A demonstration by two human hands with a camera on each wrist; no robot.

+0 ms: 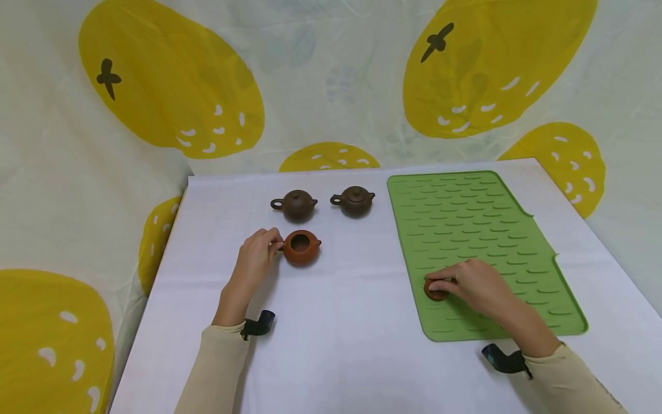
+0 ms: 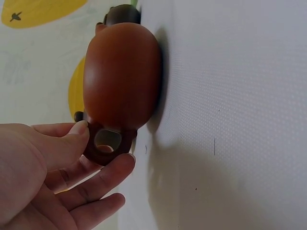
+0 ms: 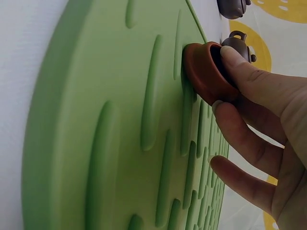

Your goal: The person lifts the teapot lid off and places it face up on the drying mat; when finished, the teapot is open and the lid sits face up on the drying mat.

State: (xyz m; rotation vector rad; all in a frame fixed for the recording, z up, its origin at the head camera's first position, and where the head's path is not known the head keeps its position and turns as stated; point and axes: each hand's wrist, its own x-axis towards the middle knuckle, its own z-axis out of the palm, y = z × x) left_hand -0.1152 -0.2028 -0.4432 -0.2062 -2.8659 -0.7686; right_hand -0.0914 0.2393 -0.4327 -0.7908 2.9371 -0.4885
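Note:
My left hand point(image 1: 257, 255) pinches the handle of a reddish-brown clay teapot point(image 1: 309, 256). The teapot's top is uncovered, its spout points right, and it sits on the white tabletop. In the left wrist view, my thumb and fingers are at the ring-shaped handle point(image 2: 116, 148). On the right, my right hand point(image 1: 481, 286) grips a small round reddish-brown teapot lid point(image 1: 436, 294) by its edge. The lid touches the ribbed green mat point(image 1: 465, 230) near its left side. In the right wrist view, the hollow side of the lid point(image 3: 204, 72) faces away from the mat.
Two dark brown teapots with lids on stand behind the red one: a left teapot point(image 1: 298, 207) and a right teapot point(image 1: 357, 202). A patterned cloth point(image 1: 331, 86) hangs behind the white table point(image 1: 351, 345). Each wrist carries a black camera mount.

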